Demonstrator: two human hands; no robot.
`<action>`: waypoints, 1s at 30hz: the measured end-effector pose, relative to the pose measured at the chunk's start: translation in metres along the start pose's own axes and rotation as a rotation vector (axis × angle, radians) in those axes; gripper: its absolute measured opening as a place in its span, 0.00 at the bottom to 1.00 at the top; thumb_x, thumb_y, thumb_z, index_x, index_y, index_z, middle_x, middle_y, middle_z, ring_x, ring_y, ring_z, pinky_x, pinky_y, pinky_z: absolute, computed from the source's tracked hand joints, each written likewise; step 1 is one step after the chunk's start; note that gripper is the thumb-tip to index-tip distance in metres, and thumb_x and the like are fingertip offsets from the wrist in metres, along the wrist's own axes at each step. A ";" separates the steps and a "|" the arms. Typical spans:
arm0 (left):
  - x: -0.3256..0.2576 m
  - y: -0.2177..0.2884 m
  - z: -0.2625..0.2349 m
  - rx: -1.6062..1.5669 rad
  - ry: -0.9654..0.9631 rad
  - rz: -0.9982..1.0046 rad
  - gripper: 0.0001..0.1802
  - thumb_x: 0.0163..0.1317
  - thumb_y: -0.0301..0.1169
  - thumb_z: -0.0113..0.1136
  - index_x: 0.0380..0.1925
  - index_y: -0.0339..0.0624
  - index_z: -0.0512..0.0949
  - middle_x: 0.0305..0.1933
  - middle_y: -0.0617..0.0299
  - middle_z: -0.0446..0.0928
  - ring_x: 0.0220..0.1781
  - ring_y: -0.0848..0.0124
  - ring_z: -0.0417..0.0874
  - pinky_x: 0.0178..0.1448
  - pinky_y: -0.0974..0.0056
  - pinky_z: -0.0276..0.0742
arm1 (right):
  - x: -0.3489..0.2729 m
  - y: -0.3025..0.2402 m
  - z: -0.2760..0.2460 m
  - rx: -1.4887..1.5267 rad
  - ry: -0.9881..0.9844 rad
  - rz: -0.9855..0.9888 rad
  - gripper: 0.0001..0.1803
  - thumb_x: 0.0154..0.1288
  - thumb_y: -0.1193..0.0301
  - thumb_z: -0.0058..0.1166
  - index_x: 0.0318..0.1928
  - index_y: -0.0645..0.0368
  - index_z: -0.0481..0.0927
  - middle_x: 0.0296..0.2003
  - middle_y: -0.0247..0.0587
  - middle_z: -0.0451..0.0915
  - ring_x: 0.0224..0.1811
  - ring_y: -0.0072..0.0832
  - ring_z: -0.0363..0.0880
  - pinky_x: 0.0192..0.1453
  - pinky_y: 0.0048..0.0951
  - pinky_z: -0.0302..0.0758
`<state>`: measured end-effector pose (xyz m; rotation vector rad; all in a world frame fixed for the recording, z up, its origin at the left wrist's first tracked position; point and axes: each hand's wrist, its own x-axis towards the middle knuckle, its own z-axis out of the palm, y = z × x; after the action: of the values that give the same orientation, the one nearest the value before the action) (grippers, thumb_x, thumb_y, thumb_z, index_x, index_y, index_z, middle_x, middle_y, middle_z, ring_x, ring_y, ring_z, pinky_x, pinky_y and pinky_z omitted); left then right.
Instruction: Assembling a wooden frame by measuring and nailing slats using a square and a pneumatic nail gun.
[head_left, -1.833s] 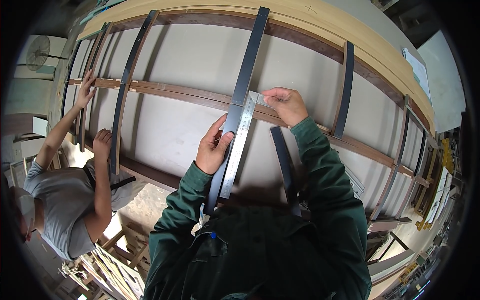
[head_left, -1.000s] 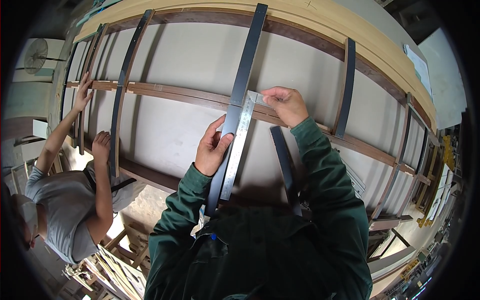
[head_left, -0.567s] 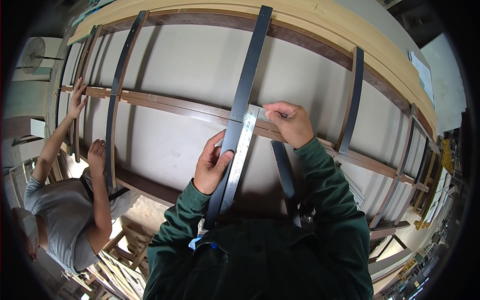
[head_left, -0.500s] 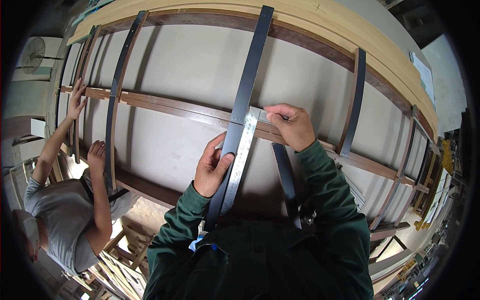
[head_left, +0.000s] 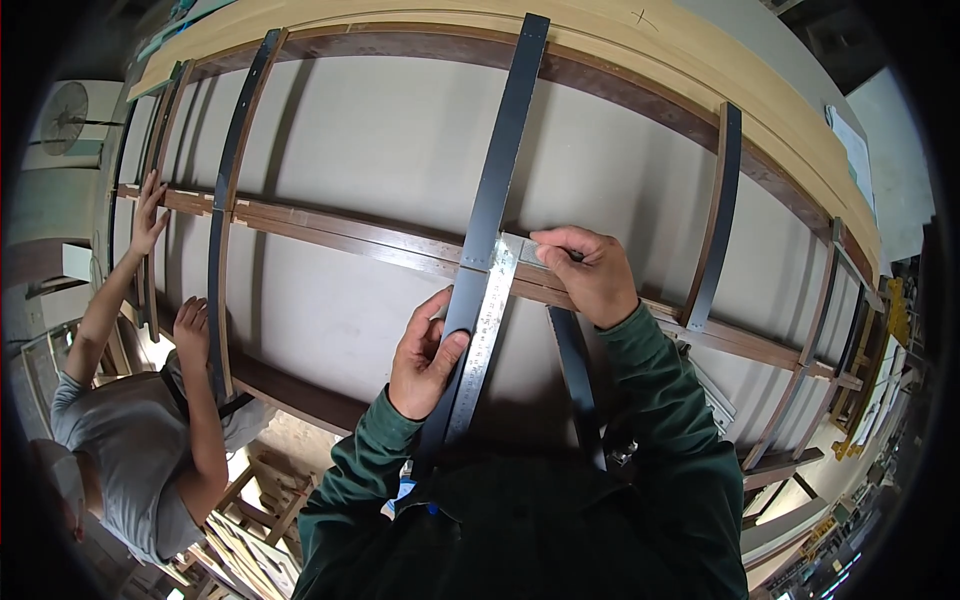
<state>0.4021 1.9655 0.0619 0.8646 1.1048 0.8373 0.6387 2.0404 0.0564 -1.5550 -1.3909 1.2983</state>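
Observation:
A steel square point(head_left: 487, 335) with a marked long blade lies along the right edge of a dark slat point(head_left: 462, 312). Its short arm reaches right over a brown wooden rail point(head_left: 380, 240). My right hand point(head_left: 592, 275) pinches that short arm between thumb and curled fingers. Closed around the slat, my left hand point(head_left: 425, 365) has its thumb on the upper face and its fingers at the left side; whether it also presses the blade is hard to see. Another dark slat point(head_left: 505, 150) runs on from the rail toward the far side, meeting the first one at the rail.
A large brown wooden frame with pale panels point(head_left: 370, 120) fills the middle. More dark-faced crosspieces point(head_left: 715, 210) span it on both sides. A co-worker point(head_left: 140, 450) at the left rests one hand on the frame. Yellowish boards point(head_left: 640, 50) run along the far edge.
The frame and both my hands sit slightly lower in the picture. Both hands keep their holds, and the square stays beside the slat.

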 end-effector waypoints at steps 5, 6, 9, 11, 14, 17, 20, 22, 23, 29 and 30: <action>0.001 0.000 -0.001 -0.006 -0.018 -0.012 0.29 0.70 0.23 0.51 0.69 0.35 0.55 0.52 0.56 0.77 0.53 0.75 0.76 0.60 0.70 0.69 | -0.001 0.003 0.002 0.027 0.020 -0.020 0.10 0.64 0.73 0.55 0.44 0.62 0.84 0.35 0.45 0.85 0.36 0.27 0.83 0.45 0.25 0.77; 0.001 0.000 -0.001 -0.011 -0.016 -0.021 0.30 0.70 0.23 0.52 0.69 0.34 0.55 0.53 0.56 0.77 0.54 0.75 0.76 0.61 0.70 0.68 | -0.001 0.003 0.002 0.036 0.022 -0.025 0.10 0.64 0.73 0.55 0.44 0.62 0.84 0.34 0.44 0.85 0.36 0.27 0.83 0.44 0.25 0.77; 0.000 0.001 0.000 -0.013 -0.013 -0.032 0.30 0.70 0.24 0.52 0.69 0.33 0.55 0.55 0.56 0.76 0.56 0.74 0.75 0.63 0.70 0.67 | -0.001 0.001 0.000 0.036 0.006 -0.003 0.10 0.65 0.73 0.56 0.44 0.63 0.83 0.35 0.41 0.85 0.38 0.23 0.81 0.46 0.23 0.76; 0.000 0.002 -0.001 -0.010 -0.012 -0.035 0.29 0.70 0.24 0.52 0.69 0.32 0.56 0.55 0.56 0.76 0.56 0.74 0.75 0.63 0.70 0.66 | -0.001 -0.001 0.000 0.026 -0.013 0.023 0.11 0.66 0.73 0.57 0.45 0.64 0.83 0.37 0.39 0.85 0.39 0.19 0.80 0.48 0.21 0.75; 0.000 0.003 -0.001 0.016 -0.008 -0.040 0.29 0.70 0.25 0.52 0.68 0.32 0.57 0.55 0.57 0.76 0.56 0.75 0.75 0.63 0.70 0.66 | -0.001 0.000 0.001 0.021 -0.010 0.022 0.11 0.66 0.73 0.57 0.45 0.64 0.83 0.37 0.38 0.85 0.39 0.19 0.80 0.48 0.21 0.75; 0.000 0.003 0.000 0.014 -0.005 -0.039 0.28 0.70 0.25 0.52 0.68 0.33 0.58 0.55 0.58 0.76 0.56 0.75 0.74 0.63 0.70 0.66 | -0.001 0.003 0.003 0.033 0.029 -0.038 0.10 0.64 0.74 0.55 0.44 0.63 0.83 0.34 0.44 0.85 0.35 0.27 0.83 0.44 0.25 0.76; 0.000 0.002 -0.001 0.014 -0.010 -0.042 0.29 0.70 0.25 0.53 0.68 0.33 0.58 0.55 0.58 0.76 0.57 0.75 0.74 0.63 0.70 0.66 | -0.001 0.004 0.003 0.057 0.030 -0.025 0.10 0.64 0.74 0.55 0.44 0.63 0.83 0.34 0.44 0.85 0.35 0.27 0.83 0.44 0.25 0.76; 0.000 0.002 -0.001 -0.001 -0.014 -0.039 0.28 0.70 0.25 0.53 0.68 0.33 0.58 0.56 0.58 0.76 0.57 0.75 0.74 0.64 0.70 0.66 | -0.001 0.003 0.003 0.045 0.028 -0.030 0.10 0.64 0.73 0.56 0.44 0.62 0.84 0.34 0.44 0.85 0.35 0.27 0.83 0.44 0.25 0.76; 0.000 0.001 -0.001 -0.001 -0.014 -0.041 0.28 0.70 0.25 0.53 0.68 0.33 0.58 0.56 0.58 0.76 0.57 0.75 0.74 0.64 0.70 0.66 | -0.001 0.004 0.003 0.046 0.028 -0.028 0.10 0.64 0.73 0.56 0.44 0.62 0.84 0.34 0.44 0.85 0.35 0.27 0.83 0.44 0.25 0.76; 0.002 0.000 -0.004 0.012 -0.014 -0.049 0.29 0.69 0.24 0.53 0.68 0.33 0.59 0.55 0.57 0.76 0.55 0.75 0.75 0.63 0.70 0.67 | 0.000 0.002 0.003 0.025 0.027 -0.020 0.10 0.63 0.73 0.56 0.44 0.62 0.84 0.34 0.44 0.85 0.35 0.27 0.83 0.44 0.25 0.76; 0.001 0.001 -0.005 0.016 -0.013 -0.048 0.29 0.69 0.24 0.53 0.68 0.34 0.58 0.55 0.57 0.77 0.55 0.75 0.75 0.62 0.70 0.67 | 0.000 0.000 0.002 0.019 0.009 -0.006 0.11 0.65 0.73 0.57 0.45 0.63 0.83 0.35 0.41 0.85 0.37 0.23 0.81 0.45 0.23 0.76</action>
<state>0.3979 1.9679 0.0614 0.8523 1.1179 0.7830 0.6369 2.0401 0.0555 -1.5410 -1.3725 1.2957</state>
